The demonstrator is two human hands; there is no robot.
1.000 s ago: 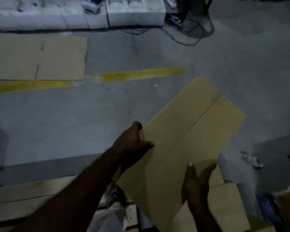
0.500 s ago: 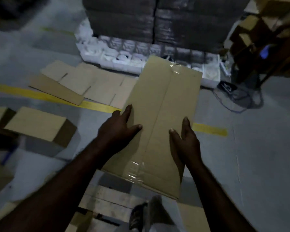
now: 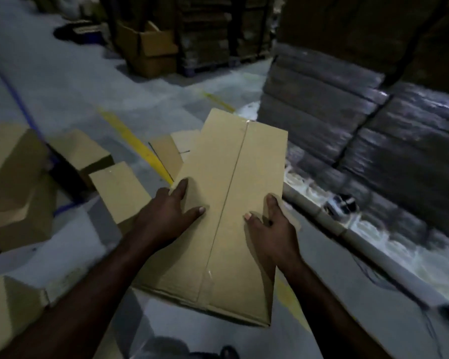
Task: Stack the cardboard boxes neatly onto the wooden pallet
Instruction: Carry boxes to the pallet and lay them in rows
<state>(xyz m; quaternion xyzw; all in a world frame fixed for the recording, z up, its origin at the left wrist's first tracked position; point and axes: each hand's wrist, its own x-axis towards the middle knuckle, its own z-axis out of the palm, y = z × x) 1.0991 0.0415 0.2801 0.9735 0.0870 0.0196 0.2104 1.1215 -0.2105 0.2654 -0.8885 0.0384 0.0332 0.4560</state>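
Note:
A long taped cardboard box (image 3: 233, 193) is carried above the floor in the middle of the view, its taped seam facing up. My left hand (image 3: 166, 218) grips its left side with the thumb across the top. My right hand (image 3: 272, 229) grips its right side, thumb on top and fingers over the edge. More closed cardboard boxes (image 3: 119, 190) lie on the floor at the left. No wooden pallet shows in this view.
Shrink-wrapped pallet loads (image 3: 373, 130) stand at the right. Flattened cardboard (image 3: 166, 154) lies by a yellow floor line (image 3: 135, 143). A large carton (image 3: 13, 185) sits at the far left, an open box (image 3: 148, 47) and dark racks at the back.
The view has swung to the right with the box still held in both hands. The wooden pallet boards seen below earlier have left the frame; the wrapped loads now stand at the right.

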